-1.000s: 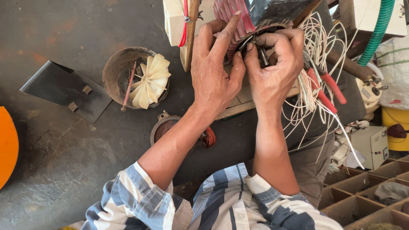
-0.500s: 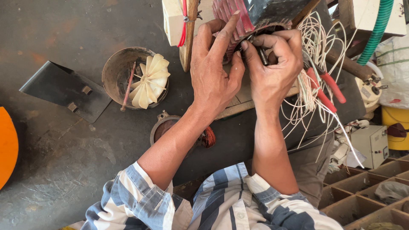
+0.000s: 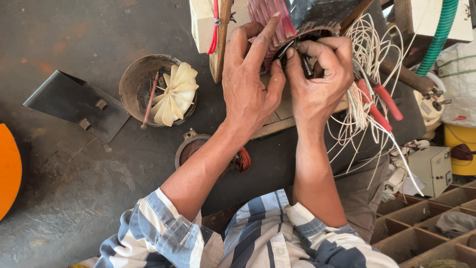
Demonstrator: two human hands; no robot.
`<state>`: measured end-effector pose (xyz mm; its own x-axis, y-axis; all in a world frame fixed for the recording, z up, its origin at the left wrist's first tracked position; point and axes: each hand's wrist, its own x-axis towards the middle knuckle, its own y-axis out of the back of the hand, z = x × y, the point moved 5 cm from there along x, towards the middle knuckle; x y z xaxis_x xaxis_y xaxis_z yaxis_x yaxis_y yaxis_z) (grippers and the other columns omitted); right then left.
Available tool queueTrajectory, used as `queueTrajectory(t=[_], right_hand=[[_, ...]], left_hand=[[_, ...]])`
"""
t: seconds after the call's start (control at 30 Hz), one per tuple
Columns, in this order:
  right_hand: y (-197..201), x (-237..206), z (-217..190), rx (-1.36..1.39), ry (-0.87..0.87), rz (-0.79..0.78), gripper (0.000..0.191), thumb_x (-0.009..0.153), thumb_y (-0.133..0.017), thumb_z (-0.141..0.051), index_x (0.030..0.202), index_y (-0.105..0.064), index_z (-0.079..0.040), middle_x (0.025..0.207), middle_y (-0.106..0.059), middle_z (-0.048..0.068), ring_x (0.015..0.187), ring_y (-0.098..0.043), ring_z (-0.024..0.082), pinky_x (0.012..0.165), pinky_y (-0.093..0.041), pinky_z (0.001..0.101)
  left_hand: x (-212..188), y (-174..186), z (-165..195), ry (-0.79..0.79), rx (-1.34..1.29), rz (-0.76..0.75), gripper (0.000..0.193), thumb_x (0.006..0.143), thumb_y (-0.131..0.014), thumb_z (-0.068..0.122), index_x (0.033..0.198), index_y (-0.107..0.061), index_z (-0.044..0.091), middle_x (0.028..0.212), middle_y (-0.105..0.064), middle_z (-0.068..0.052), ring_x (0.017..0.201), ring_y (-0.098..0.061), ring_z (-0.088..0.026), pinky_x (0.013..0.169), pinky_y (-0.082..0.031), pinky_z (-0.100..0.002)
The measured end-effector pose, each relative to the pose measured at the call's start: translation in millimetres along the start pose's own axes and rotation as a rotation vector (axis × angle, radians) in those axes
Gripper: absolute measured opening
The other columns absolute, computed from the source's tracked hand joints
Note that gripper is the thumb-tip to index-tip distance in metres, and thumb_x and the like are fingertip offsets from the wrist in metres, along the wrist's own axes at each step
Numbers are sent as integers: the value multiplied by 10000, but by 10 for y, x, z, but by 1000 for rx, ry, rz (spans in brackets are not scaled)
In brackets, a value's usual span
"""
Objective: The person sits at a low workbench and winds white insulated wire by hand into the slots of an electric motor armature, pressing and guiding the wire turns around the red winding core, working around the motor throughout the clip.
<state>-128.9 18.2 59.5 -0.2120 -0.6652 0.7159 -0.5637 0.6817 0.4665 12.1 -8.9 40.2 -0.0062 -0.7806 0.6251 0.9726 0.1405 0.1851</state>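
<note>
Two hands work a dark motor body (image 3: 322, 15): left hand (image 3: 250, 92) steadies it, right hand (image 3: 317, 74) pinches a thin wire (image 3: 285, 49), mid-winding; careful threading seems needed next.

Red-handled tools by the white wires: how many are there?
1 that I can see: red-handled pliers, two red grips lying among the white wires, just right of the right hand. Others could be hidden beneath the wires.

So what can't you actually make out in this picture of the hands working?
- What the right hand pinches: its fingers cover the small dark part.
- The dark metal body with red fins: cut off by the top edge.
- The copper coil: mostly hidden behind the left hand's forearm.
- The orange round thing: cut off by the left edge.
</note>
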Motion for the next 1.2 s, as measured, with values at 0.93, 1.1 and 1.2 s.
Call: queueTrajectory(t=[0.93,1.1,1.2], right_hand=[[-17,-14,-32,16,-46,-4,166,954,-883,7,1036,-740,-13,1023,-578,26,789,-506,110,683,-415,280],[-1,-2,-23,-23,21,7,174,924,-898,13,1014,-750,-4,1003,-587,41,821,-543,141,706,-429,293],[18,-8,-12,22,59,6,156,954,-887,1,1030,-750,1,1019,-594,51,866,-592,156,764,-475,289]], left_hand=[[0,-10,-10,-14,-10,0,572,936,-669,29,1478,-511,118,1262,-510,-101,1092,-575,-222,992,-502,-329],[-10,-15,-9,-8,-5,3,570,936,-671,28,1477,-516,119,1259,-510,-96,1087,-578,-216,987,-505,-324],[-7,-20,-9,-11,-2,4,571,936,-673,31,1477,-515,119,1264,-510,-95,1078,-576,-213,980,-505,-324]])
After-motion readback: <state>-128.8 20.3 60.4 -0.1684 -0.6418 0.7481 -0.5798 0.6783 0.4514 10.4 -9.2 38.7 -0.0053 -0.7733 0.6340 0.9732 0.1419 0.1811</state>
